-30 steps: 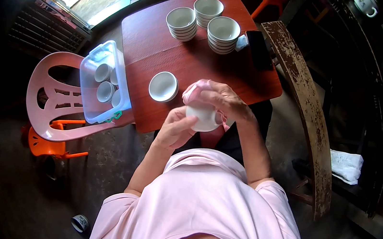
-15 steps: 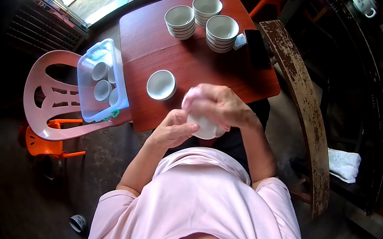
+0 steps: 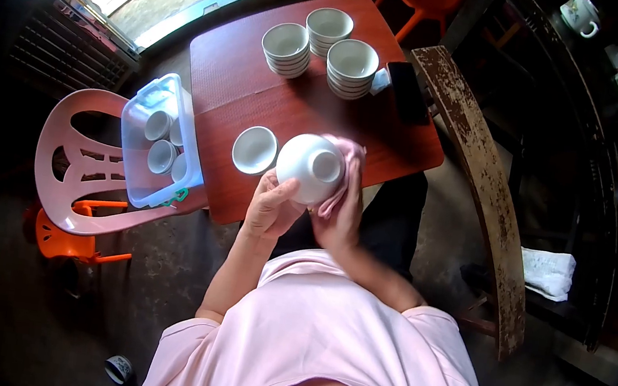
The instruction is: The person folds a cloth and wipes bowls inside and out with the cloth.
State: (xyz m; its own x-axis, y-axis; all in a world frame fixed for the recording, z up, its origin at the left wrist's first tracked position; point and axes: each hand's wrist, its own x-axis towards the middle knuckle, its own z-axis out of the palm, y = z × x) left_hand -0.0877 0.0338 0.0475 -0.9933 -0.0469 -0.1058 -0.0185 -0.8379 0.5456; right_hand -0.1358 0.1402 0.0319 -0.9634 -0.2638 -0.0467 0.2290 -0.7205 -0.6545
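A white bowl [image 3: 301, 167] is held up over the near edge of the red-brown table [image 3: 220, 95], its outside and foot ring facing the camera. My left hand [image 3: 273, 208] grips its lower left rim, thumb on the outside. On the bowl's right side, my right hand [image 3: 343, 217] holds a pink cloth [image 3: 344, 174] against it; part of the cloth is hidden behind the bowl. Just left of the held bowl, another white bowl [image 3: 255, 150] stands upright on the table. Three stacks of bowls [image 3: 286, 43] stand at the far side.
A clear plastic bin [image 3: 137, 163] with several white cups or bowls rests on a pink chair [image 3: 60, 184] at the left. A black phone-like object [image 3: 408, 93] lies at the table's right edge, beside a worn wooden bench [image 3: 477, 160]. An orange stool [image 3: 65, 239] is lower left.
The held bowl has been raised and turned so its underside shows. My right hand and the cloth have moved from over the bowl to its right side.
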